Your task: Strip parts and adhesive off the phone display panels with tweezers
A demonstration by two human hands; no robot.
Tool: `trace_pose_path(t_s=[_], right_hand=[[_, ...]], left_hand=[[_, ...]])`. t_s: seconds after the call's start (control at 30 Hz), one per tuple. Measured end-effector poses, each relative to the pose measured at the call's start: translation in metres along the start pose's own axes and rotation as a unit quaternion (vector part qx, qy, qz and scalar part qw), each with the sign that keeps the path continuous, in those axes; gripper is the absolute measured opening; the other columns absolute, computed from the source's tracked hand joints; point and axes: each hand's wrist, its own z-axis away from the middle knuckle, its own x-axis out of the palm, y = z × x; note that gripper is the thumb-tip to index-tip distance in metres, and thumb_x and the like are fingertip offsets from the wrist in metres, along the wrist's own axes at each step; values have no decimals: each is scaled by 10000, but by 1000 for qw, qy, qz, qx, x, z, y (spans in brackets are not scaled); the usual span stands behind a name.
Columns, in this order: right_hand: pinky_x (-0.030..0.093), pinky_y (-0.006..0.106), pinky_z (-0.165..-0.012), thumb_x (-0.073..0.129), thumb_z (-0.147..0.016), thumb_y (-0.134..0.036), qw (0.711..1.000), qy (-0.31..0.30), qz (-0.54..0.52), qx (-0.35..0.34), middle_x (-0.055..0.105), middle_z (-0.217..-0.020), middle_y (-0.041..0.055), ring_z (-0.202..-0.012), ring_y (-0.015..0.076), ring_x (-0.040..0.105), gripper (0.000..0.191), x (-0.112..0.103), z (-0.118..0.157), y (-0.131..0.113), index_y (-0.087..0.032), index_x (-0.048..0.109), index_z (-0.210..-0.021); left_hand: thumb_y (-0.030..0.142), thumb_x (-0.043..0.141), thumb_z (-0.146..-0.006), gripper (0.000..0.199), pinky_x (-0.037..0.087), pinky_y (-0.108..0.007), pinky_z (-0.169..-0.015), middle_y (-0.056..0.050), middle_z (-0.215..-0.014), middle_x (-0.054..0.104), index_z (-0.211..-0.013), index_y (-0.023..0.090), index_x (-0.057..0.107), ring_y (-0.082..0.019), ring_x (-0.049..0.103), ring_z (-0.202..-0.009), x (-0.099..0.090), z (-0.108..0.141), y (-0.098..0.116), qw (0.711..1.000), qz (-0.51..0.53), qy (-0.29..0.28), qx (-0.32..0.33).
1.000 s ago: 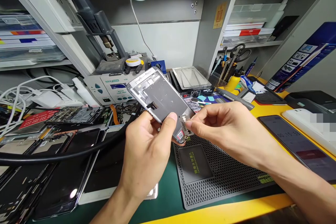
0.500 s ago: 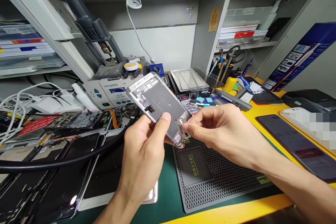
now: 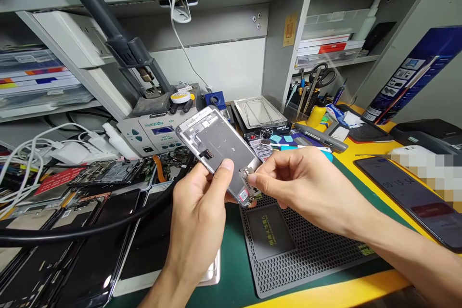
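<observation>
- In front of me, a person works bare-handed at a bench; both forearms rise from the lower edge of the view and meet near its middle.
- The left hand (image 3: 198, 209) comes up from below, wrist nearly straight. Its fingers grip a phone-sized panel (image 3: 227, 142): thumb flat across the upper face, the others wrapped underneath.
- That panel is in the air above the bench, slanted, its far end leaning left and its near end close to the right hand (image 3: 305, 185).
- The right forearm reaches in from the lower right, back of the hand turned up, fingers curled. Thumb and forefinger pinch a thin metal piece (image 3: 248, 181) (dark lettering runs along it) at the panel's near end.
- A label (image 3: 244, 195), white and red, sits at that end, just beside the metal piece.
- Beneath the right hand lies a dark perforated mat (image 3: 281, 276).
- To the right of that forearm, a phone (image 3: 407, 197) displays large digits.
- To the left of the left hand, dark screens (image 3: 97, 236) lie side by side.
</observation>
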Motion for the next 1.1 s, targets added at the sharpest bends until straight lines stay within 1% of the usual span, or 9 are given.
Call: trace_pose_path(t_s=[0.13,0.33,0.57,0.87,1.03,1.1], right_hand=[[333,182,-436,697,-842,-291,1000,3,-3,-3,550,-555,-46,-492,67,441,242,0,0,0,-157,659,-645],[317,198,-419,700,-830,-278,1000,5,-5,-8,547,-524,-43,-474,78,439,226,1,1,0,-167,674,-634],[328,195,-424,702,-829,-283,1000,1,-12,-7,570,-529,-40,-472,75,448,223,2,0,0,-164,685,-640],[339,179,-444,683,-849,-251,1000,-14,-14,-12,586,-562,-46,-494,64,453,203,2,-1,1,-158,682,-669],[362,174,-461,665,-867,-265,1000,-20,-12,-16,584,-567,-45,-498,64,459,237,3,0,1,-159,664,-656],[353,172,-451,665,-869,-269,999,-25,-14,-15,567,-554,-51,-485,60,440,236,2,0,0,-160,666,-660]], left_hand=[[464,682,-870,268,464,-313,-593,-19,-705,695,-886,199,719,-198,610,-638,-2,0,-2,1000,-13,-2,-7],[481,684,-867,287,462,-327,-589,-12,-665,684,-934,207,736,-200,597,-599,-5,0,-4,1000,-25,-2,-11],[481,684,-871,283,452,-328,-583,0,-628,662,-933,211,740,-192,575,-574,-6,1,-7,999,-32,1,-8],[484,691,-863,284,429,-328,-574,12,-589,625,-947,215,730,-188,546,-550,-1,0,-1,999,-34,16,-10],[482,680,-877,277,392,-300,-536,24,-558,566,-887,207,712,-157,497,-526,-5,-2,-5,999,-53,12,0],[473,680,-882,274,374,-288,-519,27,-558,548,-869,200,703,-145,480,-525,-6,-2,-6,998,-56,8,3]])
